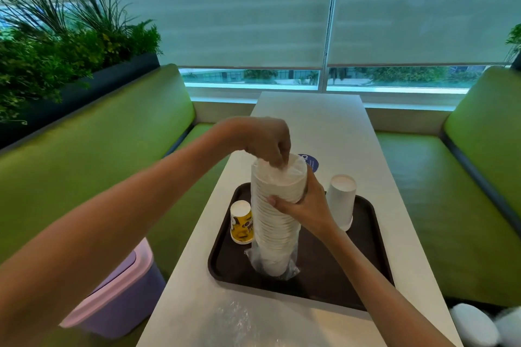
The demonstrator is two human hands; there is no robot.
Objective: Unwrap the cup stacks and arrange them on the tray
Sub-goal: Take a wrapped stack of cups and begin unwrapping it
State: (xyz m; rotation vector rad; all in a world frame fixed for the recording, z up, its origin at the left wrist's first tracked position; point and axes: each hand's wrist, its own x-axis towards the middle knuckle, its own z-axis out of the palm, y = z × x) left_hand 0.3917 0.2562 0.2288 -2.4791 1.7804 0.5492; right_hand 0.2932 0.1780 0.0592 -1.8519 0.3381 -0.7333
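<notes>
Leftmost on table (332, 127), beside green bench: pink-and-lilac bin (118, 298). On dark tray (363, 276), from left: yellow printed cup stack (241, 222), inverted; tall white cup stack (277, 217), upright at tray centre, clear wrapper (270, 265) bunched around base; short white cup stack (341, 201), inverted, at far right corner. Left hand (265, 141) above tall stack, fingertips pinching film at stack mouth. Right hand (306, 203) wrapped around upper part of tall stack, fingers closed on it. Loose clear plastic (239, 321) on near table edge, apart from tray.
</notes>
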